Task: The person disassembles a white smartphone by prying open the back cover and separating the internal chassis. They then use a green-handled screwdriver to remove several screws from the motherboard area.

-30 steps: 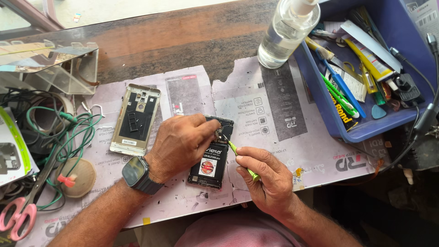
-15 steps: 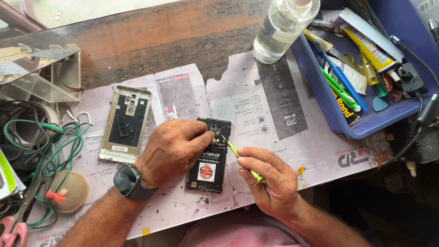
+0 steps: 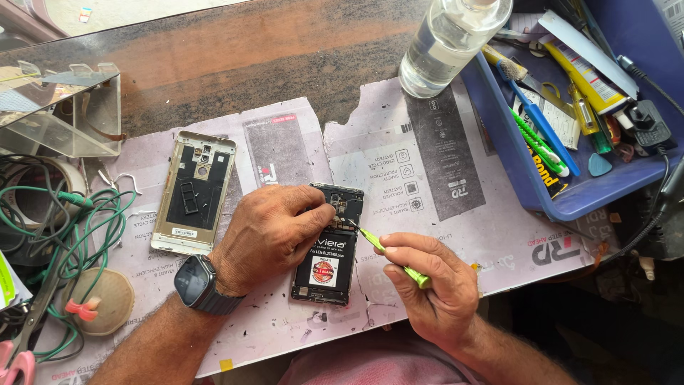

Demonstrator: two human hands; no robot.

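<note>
An opened phone (image 3: 329, 246) lies on the pale work mat (image 3: 442, 178) with its black battery and circuit board exposed. My left hand (image 3: 274, 235), with a dark watch on the wrist, presses down on the phone's left side near its top. My right hand (image 3: 427, 285) grips a thin green tool (image 3: 388, 253). The tool's tip touches the board at the top of the phone.
The phone's gold back cover (image 3: 194, 191) lies to the left on the mat. A clear bottle (image 3: 449, 46) stands at the back. A blue tray (image 3: 563, 203) with several tools sits on the right. Green cables (image 3: 78, 228), scissors (image 3: 21, 342) and a clear plastic stand (image 3: 64, 114) lie at the left.
The view has shifted a little. Both hands stay on the phone, with the green tool's tip still at the board near the phone's top.
</note>
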